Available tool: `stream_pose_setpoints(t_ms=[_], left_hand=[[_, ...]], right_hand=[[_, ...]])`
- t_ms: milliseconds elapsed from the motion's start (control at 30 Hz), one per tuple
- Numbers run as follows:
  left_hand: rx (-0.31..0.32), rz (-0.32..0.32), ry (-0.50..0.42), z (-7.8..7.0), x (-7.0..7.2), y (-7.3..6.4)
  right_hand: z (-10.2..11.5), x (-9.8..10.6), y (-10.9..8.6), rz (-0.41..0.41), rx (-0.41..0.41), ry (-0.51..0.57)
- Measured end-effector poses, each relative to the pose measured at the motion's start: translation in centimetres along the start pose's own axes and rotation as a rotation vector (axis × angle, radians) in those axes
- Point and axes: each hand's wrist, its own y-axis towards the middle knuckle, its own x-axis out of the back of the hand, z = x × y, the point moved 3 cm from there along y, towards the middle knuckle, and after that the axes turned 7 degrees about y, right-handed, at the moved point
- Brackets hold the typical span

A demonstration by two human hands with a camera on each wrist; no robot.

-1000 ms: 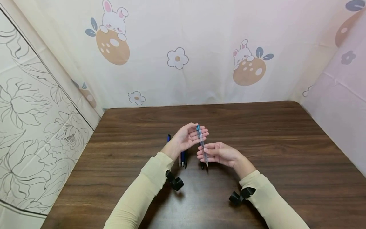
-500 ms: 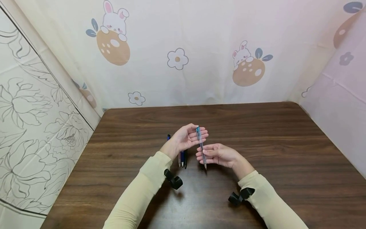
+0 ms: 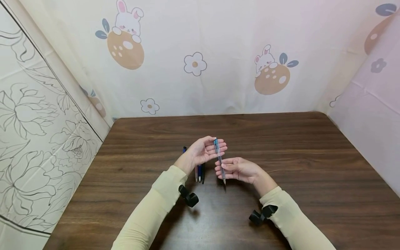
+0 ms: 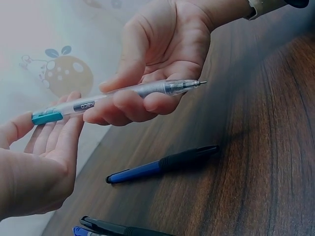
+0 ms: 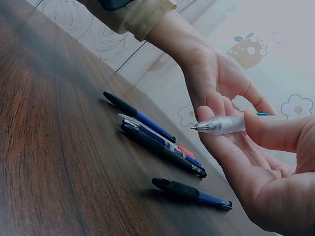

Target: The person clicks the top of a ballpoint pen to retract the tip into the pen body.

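A clear gel pen with a teal end [image 3: 217, 152] is held up above the table between both hands, its metal tip bare and pointing down toward the near side. My right hand [image 3: 242, 169] pinches the lower barrel between thumb and curled fingers, as the left wrist view shows. At the teal end, my left hand's [image 3: 202, 150] thumb touches the pen, and its straight fingers lie behind the upper barrel. Below, a blue pen with a black grip [image 4: 162, 164] lies on the table, nearly hidden in the head view.
Several more pens lie side by side under my left hand: a black pen [image 5: 162, 147] beside others, one with a red part [image 5: 185, 151], and a blue and black pen [image 5: 140, 117] farther off. The dark wooden table [image 3: 281, 139] meets a printed curtain [image 3: 225, 86] behind.
Both hands have shifted very slightly toward the near left. The pen has turned a little more upright, and the hold on it looks the same.
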Motion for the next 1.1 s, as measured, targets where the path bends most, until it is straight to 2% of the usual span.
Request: stream_pose_setpoints(t_ms=[433, 567, 700, 833, 1100], left_hand=[[-0.001, -0.004, 0.009, -0.16, 0.06, -0.02], [0.005, 0.013, -0.006, -0.15, 0.08, -0.06], [0.0, -0.003, -0.042, -0.16, 0.12, -0.09], [-0.002, -0.023, -0.067, -0.17, 0.17, -0.14], [0.006, -0.02, -0.074, -0.14, 0.19, -0.09]], right_hand=[[0.22, -0.26, -0.19, -0.014, -0.016, 0.002], [0.17, -0.21, -0.32, -0.035, -0.024, 0.01], [0.02, 0.01, -0.44, -0.069, -0.021, 0.008], [-0.1, 0.23, -0.51, -0.102, -0.009, -0.029], [0.09, 0.33, -0.57, -0.169, -0.002, -0.126]])
